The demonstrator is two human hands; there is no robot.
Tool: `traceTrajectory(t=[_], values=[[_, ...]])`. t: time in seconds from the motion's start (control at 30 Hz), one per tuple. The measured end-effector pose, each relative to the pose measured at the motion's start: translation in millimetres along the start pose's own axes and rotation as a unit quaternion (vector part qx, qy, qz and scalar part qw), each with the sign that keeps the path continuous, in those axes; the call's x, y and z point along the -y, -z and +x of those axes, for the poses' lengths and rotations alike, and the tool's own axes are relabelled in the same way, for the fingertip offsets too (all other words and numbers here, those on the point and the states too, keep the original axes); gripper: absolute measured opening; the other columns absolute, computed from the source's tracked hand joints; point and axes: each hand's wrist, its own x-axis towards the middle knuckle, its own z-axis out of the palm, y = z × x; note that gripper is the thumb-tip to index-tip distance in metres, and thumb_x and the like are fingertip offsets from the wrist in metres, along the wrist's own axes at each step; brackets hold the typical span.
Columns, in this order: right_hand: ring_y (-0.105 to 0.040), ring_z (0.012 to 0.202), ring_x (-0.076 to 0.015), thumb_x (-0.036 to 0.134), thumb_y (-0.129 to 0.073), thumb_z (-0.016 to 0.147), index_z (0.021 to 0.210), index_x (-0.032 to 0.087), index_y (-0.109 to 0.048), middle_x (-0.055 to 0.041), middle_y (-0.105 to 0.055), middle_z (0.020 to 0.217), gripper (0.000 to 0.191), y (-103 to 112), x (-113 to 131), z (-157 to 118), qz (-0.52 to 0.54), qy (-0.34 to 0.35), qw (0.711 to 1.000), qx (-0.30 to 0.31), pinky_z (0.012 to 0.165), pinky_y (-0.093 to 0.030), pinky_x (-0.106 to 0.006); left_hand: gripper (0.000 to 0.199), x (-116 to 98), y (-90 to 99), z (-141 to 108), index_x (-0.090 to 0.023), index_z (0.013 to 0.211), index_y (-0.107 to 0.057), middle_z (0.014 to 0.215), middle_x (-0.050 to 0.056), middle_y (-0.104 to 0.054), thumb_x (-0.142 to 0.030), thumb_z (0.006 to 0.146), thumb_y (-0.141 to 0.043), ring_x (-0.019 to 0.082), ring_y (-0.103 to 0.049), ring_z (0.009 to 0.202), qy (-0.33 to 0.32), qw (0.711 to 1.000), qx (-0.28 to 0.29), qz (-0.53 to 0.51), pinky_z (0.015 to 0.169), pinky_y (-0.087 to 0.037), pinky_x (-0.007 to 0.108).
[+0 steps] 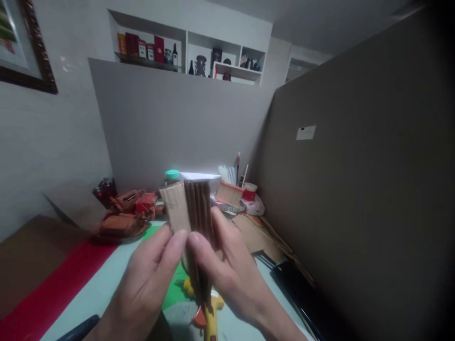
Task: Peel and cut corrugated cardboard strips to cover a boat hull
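A stack of cardboard strips point(199, 208) stands upright between my two hands, its layered edges facing me. On its left side is a paler, flat cardboard face point(177, 204). My left hand point(149, 270) grips the pale piece from the left, thumb on its front. From the right, my right hand point(227, 265) holds the layered part, with the thumb in front and fingers behind. Both thumbs nearly touch in the middle. Below the stack, a yellow glue gun point(211, 317) lies on the table, partly hidden by the cardboard.
A green mat point(174, 296) lies on the pale table. Brown leather bags point(122, 223) are at the back left. A box with pens point(230, 193), a red-and-white tub point(250, 191) and flat cardboard point(259, 237) are behind and right, near a black object point(298, 284).
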Motion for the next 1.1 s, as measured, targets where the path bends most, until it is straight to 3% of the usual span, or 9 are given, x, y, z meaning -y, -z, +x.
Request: traceTrajectory(t=[0.17, 0.23, 0.33, 0.43, 0.57, 0.67, 0.83, 1.1], values=[[-0.057, 0.092, -0.0175, 0.036, -0.045, 0.101, 0.094, 0.022, -0.053, -0.0010, -0.060, 0.095, 0.018, -4.9, -6.8, 1.5, -0.040, 0.028, 0.999, -0.006, 0.082, -0.044, -0.029, 0.030, -1.4, -3.4, -1.8, -0.024, 0.075, -0.055, 0.068, -0.004, -0.049, -0.047, 0.093, -0.051, 0.017, -0.049, 0.069, 0.037, 0.999, 0.009, -0.023, 0.067, -0.044, 0.025], [-0.057, 0.086, -0.0176, 0.032, -0.041, 0.102, 0.094, 0.021, -0.055, -0.0018, -0.060, 0.092, 0.019, -8.5, -12.1, 2.7, -0.077, 0.058, 0.995, -0.040, 0.077, -0.044, -0.029, 0.028, 0.7, -3.7, -1.0, -0.024, 0.084, -0.058, 0.071, -0.003, -0.051, -0.046, 0.096, -0.045, 0.018, -0.051, 0.074, 0.020, 1.000, 0.013, -0.013, 0.073, -0.045, 0.027], [-0.054, 0.076, -0.0187, 0.028, -0.039, 0.100, 0.089, 0.020, -0.054, -0.0026, -0.055, 0.084, 0.020, -15.3, -22.1, 3.0, -0.157, 0.122, 0.972, -0.123, 0.068, -0.041, -0.031, 0.024, 3.1, -4.8, 1.4, -0.023, 0.100, -0.061, 0.084, 0.000, -0.064, -0.041, 0.096, -0.047, 0.020, -0.058, 0.082, -0.048, 0.997, 0.062, 0.026, 0.076, -0.046, 0.027], [-0.054, 0.081, -0.0212, 0.023, -0.039, 0.098, 0.091, 0.020, -0.054, -0.0052, -0.054, 0.090, 0.017, -20.1, -31.8, 2.2, -0.214, 0.171, 0.946, -0.174, 0.070, -0.041, -0.033, 0.021, 6.3, -8.0, 4.2, -0.021, 0.095, -0.063, 0.089, 0.003, -0.068, -0.037, 0.096, -0.048, 0.020, -0.062, 0.083, -0.106, 0.988, 0.094, 0.059, 0.073, -0.047, 0.026], [-0.054, 0.091, -0.0244, 0.016, -0.037, 0.097, 0.113, 0.017, -0.053, -0.0105, -0.055, 0.102, 0.023, -20.5, -38.4, 2.4, -0.278, 0.222, 0.915, -0.192, 0.075, -0.042, -0.036, 0.027, 14.4, -13.6, 5.5, -0.021, 0.084, -0.058, 0.081, 0.004, -0.064, -0.030, 0.100, -0.039, 0.019, -0.061, 0.076, -0.121, 0.987, 0.067, 0.080, 0.072, -0.044, 0.028], [-0.056, 0.085, -0.0237, 0.013, -0.037, 0.095, 0.112, 0.016, -0.052, -0.0103, -0.057, 0.096, 0.023, -19.3, -36.5, 2.4, -0.301, 0.252, 0.899, -0.194, 0.072, -0.043, -0.035, 0.026, 19.7, -14.4, 4.6, -0.023, 0.079, -0.054, 0.077, 0.003, -0.060, -0.025, 0.099, -0.037, 0.018, -0.058, 0.072, -0.146, 0.982, 0.066, 0.096, 0.071, -0.042, 0.030], [-0.055, 0.066, -0.0183, 0.016, -0.038, 0.098, 0.093, 0.019, -0.054, -0.0039, -0.058, 0.076, 0.018, -18.1, -29.6, 2.3, -0.252, 0.193, 0.933, -0.169, 0.061, -0.040, -0.030, 0.028, 22.6, -8.9, 5.0, -0.022, 0.077, -0.054, 0.072, 0.000, -0.055, -0.030, 0.100, -0.038, 0.017, -0.053, 0.068, -0.125, 0.984, 0.087, 0.096, 0.067, -0.041, 0.028], [-0.050, 0.061, -0.0166, 0.032, -0.036, 0.101, 0.075, 0.022, -0.043, -0.0017, -0.054, 0.070, 0.028, -11.6, -21.4, 0.6, -0.169, 0.078, 0.970, -0.157, 0.058, -0.034, -0.030, 0.029, 14.1, 3.2, 9.2, -0.024, 0.091, -0.063, 0.075, -0.005, -0.057, -0.041, 0.100, -0.043, 0.013, -0.052, 0.070, -0.051, 0.991, 0.126, 0.014, 0.067, -0.046, 0.019]])
